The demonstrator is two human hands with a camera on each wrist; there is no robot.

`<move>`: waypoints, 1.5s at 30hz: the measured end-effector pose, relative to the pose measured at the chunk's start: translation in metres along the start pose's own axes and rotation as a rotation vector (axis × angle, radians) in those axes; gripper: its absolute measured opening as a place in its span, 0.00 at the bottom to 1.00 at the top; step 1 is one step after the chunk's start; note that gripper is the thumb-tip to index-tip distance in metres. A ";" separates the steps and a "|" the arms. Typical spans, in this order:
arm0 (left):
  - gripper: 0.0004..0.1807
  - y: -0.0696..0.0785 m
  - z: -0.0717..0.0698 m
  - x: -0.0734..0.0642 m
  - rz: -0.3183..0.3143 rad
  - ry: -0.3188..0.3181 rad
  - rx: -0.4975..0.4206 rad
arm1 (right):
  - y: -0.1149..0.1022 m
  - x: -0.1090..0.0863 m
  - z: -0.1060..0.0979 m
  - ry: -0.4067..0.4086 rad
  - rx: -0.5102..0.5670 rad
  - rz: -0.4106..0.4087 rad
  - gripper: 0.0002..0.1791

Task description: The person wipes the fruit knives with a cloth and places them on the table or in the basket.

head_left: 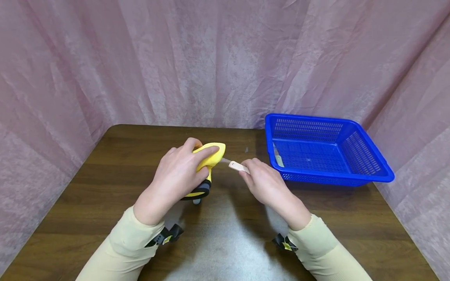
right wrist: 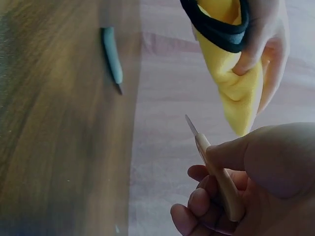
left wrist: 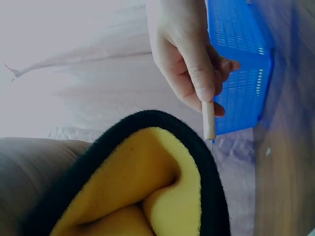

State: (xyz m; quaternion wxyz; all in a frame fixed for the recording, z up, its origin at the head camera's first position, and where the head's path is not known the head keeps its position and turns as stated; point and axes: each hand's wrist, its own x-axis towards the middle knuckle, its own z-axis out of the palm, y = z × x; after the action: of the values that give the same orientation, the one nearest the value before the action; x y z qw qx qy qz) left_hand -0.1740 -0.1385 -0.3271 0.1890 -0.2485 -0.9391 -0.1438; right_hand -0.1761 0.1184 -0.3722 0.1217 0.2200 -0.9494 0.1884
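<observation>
over a brown table (head_left: 105, 187) (no writing seen), left hand (head_left: 175, 171) grips yellow cloth (head_left: 211, 154), right hand (head_left: 265, 183) a wooden-handled knife (head_left: 238, 166).

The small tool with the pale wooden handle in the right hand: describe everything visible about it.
The small tool with the pale wooden handle has a smooth, rounded, light tan handle and a thin, pointed metal tip, which looks like a narrow blade. The right hand pinches the handle between thumb and curled fingers and holds it above the brown wooden table. Its tip points at the narrow end of the yellow cloth with black edging, which the left hand grips. Whether tip and cloth touch cannot be told.
</observation>
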 end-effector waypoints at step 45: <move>0.26 0.019 0.002 -0.003 0.277 0.114 0.167 | -0.015 -0.013 -0.037 0.042 0.027 0.013 0.07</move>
State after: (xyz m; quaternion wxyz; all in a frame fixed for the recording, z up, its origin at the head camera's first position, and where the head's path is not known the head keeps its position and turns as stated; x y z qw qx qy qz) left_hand -0.1620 -0.1231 -0.3269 0.2800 -0.3503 -0.8923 -0.0518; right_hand -0.1529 0.1258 -0.3388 0.1372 0.2116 -0.9454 0.2066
